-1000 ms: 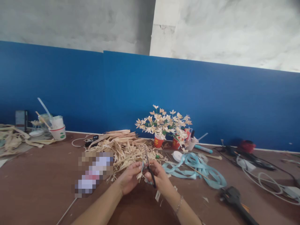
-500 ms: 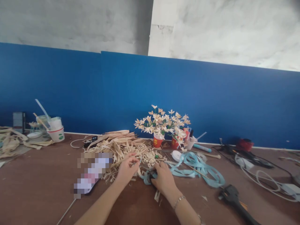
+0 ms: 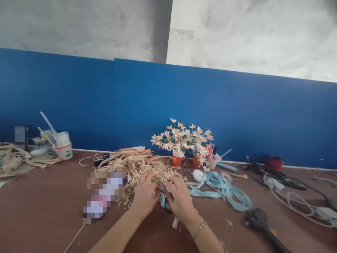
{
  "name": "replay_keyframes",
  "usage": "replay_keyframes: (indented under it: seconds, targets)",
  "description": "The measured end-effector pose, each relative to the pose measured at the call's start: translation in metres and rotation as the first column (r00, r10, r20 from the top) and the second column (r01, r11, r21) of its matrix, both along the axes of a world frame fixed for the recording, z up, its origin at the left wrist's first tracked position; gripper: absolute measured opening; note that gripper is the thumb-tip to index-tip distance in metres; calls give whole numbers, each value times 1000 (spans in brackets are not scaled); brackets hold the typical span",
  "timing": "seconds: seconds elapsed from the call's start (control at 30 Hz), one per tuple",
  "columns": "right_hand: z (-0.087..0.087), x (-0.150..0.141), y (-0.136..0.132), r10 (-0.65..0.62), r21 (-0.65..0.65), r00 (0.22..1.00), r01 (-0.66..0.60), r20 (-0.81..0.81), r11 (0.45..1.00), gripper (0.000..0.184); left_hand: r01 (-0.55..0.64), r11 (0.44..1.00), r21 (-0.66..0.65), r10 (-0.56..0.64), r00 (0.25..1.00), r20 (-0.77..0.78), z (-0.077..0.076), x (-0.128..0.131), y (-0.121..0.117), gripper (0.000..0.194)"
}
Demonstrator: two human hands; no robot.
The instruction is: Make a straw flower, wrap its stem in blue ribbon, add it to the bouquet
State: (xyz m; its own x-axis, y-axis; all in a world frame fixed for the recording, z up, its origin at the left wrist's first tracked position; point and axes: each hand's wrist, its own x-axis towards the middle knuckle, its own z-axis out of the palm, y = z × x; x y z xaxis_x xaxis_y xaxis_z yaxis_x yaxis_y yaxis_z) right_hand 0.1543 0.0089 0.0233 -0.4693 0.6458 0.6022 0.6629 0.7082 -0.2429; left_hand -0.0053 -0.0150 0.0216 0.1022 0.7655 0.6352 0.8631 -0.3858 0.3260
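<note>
My left hand [image 3: 145,197] is closed in a pinch in front of the husk pile, on a small piece mostly hidden by the fingers. Close beside it, my right hand [image 3: 180,201] curls around what look like scissors [image 3: 161,187], a grey blade pointing toward the left fingers and a dark handle under the palm. A scrap of light blue ribbon [image 3: 163,201] shows between the hands. Behind them spreads a heap of pale dried husk strips [image 3: 137,160]. Cream husk flowers [image 3: 181,137] stand in red paper cups [image 3: 177,160] beyond.
Tangled blue ribbon [image 3: 229,191] and a white spool [image 3: 198,175] lie to the right, near a black tool [image 3: 263,225]. White cables [image 3: 295,203] run at far right. A blurred-out phone [image 3: 104,198] is at left; a white cup [image 3: 63,151] stands farther back. A blue partition [image 3: 131,105] borders the table.
My right hand has lifted what look like scissors off the table and moved them toward my left hand. My left hand has shifted slightly right and nearer me, so the hands almost meet.
</note>
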Motion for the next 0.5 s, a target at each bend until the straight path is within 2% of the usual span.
replay_keyframes:
  seconds: [0.13,0.27,0.4,0.5]
  targets:
    - [-2,-8,-2,-18,98,994,7,111,995,19,19,1000,10,-19,999,-37,-1,4,-1,9]
    - [-8,-5,4,-4,105,991,-10,131,994,11,62,998,22,-61,997,-46,1,6,-4,9]
    - [-10,0,9,-19,25,999,20,-48,999,11,-27,989,143,16,997,75,5,4,-6,25]
    - [-13,4,14,-47,-28,970,41,-238,999,9,-91,979,181,39,962,271,0,2,-2,18]
